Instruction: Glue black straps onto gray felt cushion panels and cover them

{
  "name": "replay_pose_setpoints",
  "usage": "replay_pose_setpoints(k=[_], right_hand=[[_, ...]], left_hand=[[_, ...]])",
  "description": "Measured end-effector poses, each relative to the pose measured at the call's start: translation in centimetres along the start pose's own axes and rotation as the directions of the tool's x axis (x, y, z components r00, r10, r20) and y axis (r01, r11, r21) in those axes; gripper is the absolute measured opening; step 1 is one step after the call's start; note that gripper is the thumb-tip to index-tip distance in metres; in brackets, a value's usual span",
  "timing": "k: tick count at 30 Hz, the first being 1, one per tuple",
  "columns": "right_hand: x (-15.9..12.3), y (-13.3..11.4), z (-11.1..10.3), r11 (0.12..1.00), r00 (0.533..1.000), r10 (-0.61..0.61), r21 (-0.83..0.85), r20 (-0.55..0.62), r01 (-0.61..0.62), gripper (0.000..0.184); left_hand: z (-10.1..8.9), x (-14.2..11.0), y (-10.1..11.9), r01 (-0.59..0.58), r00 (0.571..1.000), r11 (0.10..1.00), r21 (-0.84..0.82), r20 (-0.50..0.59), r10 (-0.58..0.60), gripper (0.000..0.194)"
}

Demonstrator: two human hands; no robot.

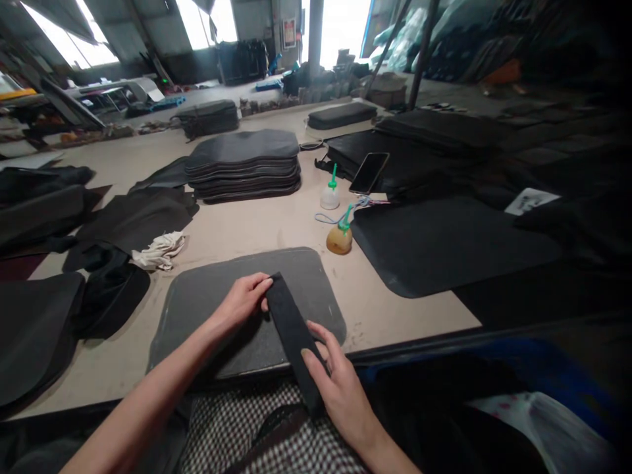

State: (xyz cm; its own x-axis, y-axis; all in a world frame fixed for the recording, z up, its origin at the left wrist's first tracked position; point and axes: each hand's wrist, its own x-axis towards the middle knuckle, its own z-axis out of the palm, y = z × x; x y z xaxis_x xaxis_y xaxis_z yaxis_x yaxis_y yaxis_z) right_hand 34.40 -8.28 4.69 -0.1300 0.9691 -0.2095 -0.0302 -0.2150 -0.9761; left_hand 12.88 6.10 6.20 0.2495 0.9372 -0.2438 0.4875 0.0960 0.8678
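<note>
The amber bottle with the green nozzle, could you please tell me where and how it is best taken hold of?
Probably around the wide, rounded body of the amber bottle, from the left, where bare tabletop lies; the black panel sits close on its right, and the thin, leaning green nozzle looks a poorer hold.

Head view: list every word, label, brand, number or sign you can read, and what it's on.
No text is readable.
White label at right, on dark material: dark marks, too blurred to read.
Poster on the back wall: too small and blurred to read.
</note>
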Motion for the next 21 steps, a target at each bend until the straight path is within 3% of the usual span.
replay_pose_setpoints(k=[2,4,7,11,15,18,21], right_hand=[[-0.4,0.5,-0.4,0.997,0.999,0.005,-0.078,-0.033,-0.007,0.052],[-0.3,0.9,-0.5,0.994,0.999,0.033,-0.105,-0.027,-0.036,0.049],[0.4,1.2,-0.2,0.993,0.998,0.057,-0.103,0.003,-0.056,0.042],[1.6,0.9,0.1,0.994,0.998,0.052,-0.098,0.027,-0.049,0.039],[2.2,0.5,-0.1,0.993,0.997,0.071,-0.098,0.033,-0.068,0.043],[1.8,0.9,-0.3,0.994,0.995,0.082,-0.071,0.048,-0.078,0.045],[0.9,1.6,-0.2,0.992,0.992,0.120,-0.027,0.035,-0.120,0.050]], left_hand=[[-0.8,2.7,-0.7,-0.112,0.985,0.958,0.265,-0.100,0.143,0.031],[-1.3,5.1,-1.1,-0.183,0.948,0.861,0.475,-0.148,0.283,0.023],[-1.4,7.8,-1.4,-0.186,0.917,0.762,0.620,-0.168,0.361,0.018],[-1.5,10.0,-1.6,-0.178,0.905,0.731,0.659,-0.183,0.385,0.015],[-2.1,10.6,-1.8,-0.205,0.900,0.737,0.644,-0.171,0.400,0.013],[-2.7,10.1,-2.2,-0.311,0.887,0.744,0.592,-0.099,0.450,0.013],[-3.0,9.7,-2.7,-0.350,0.914,0.775,0.527,0.012,0.405,0.016]])
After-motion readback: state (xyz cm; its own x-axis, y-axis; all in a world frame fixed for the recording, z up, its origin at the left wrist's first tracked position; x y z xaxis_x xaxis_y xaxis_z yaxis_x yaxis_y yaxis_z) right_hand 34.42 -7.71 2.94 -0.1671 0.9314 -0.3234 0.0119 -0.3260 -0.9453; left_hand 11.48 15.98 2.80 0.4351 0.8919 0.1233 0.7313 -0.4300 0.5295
